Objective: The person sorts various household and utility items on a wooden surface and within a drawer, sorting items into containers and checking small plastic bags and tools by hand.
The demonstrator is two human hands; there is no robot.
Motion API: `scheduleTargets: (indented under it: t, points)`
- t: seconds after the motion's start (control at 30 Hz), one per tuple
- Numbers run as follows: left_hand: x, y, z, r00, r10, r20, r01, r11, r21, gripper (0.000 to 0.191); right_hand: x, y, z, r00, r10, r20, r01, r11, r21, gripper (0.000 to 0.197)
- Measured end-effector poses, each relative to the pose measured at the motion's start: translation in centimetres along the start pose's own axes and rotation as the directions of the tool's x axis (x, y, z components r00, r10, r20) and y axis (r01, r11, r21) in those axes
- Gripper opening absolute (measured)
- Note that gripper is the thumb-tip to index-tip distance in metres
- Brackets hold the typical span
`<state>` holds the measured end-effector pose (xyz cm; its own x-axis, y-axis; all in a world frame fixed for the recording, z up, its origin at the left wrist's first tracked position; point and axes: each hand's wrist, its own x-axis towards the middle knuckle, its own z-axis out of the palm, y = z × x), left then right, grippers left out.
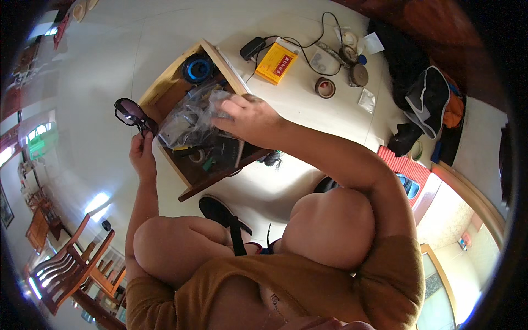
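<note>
My left hand (142, 154) pinches a pair of dark-framed sunglasses (131, 111) by one end, just outside the left side of a wooden drawer (185, 187) that rests on the floor. Over the drawer, my right hand (249, 117) grips a crumpled clear plastic bag (194, 111). The bag hangs across the drawer's contents and hides part of them. A blue-and-black round object (198, 69) sits in the drawer's far corner. Nearer me inside it are a small tape roll (197, 156) and a dark flat box or booklet (226, 149).
Beyond the drawer lie a black power adapter (252, 48) with its cord, a yellow box (276, 62) bearing writing, a brown tape roll (325, 88) and a round tin-like object (358, 76). Dark bags (429, 101) stand at right by a red mat (402, 169). A wooden chair (68, 272) is at left.
</note>
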<state>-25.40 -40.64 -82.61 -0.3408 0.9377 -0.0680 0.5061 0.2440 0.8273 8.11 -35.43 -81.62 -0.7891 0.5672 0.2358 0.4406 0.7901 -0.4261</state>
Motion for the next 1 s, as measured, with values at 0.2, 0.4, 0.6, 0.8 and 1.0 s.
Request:
scheduleTargets:
  t: [0.2, 0.4, 0.6, 0.8, 1.0]
  points:
    - [0.0, -0.3, 0.7, 0.998, 0.054, 0.027, -0.054, 0.998, 0.016, 0.009, 0.9, -0.5, 2.1, 0.772, -0.028, 0.635, 0.01, 0.999, 0.031, 0.016]
    - [-0.6, -0.3, 0.3, 0.999, 0.02, 0.032, -0.02, 1.0, -0.002, 0.009, 1.1, 4.4, -3.3, 0.906, 0.41, 0.103, -0.422, 0.888, 0.181, 0.031]
    - [-0.1, 0.2, 0.3, 0.998, -0.04, 0.043, 0.041, 0.999, -0.016, 0.008, -3.4, 11.8, 1.3, 0.491, 0.871, -0.02, -0.843, 0.469, -0.264, 0.078]
    - [-0.3, 0.9, -0.1, 1.0, 0.018, 0.014, -0.019, 0.999, 0.047, 0.008, -6.4, 8.6, 0.8, 0.624, 0.636, -0.454, -0.591, 0.764, 0.259, 0.038]
    - [0.2, 0.9, 0.0, 0.999, 0.047, -0.028, -0.046, 0.998, 0.043, 0.009, -6.6, 4.5, -4.0, 0.647, 0.405, -0.646, -0.409, 0.899, 0.154, 0.017]
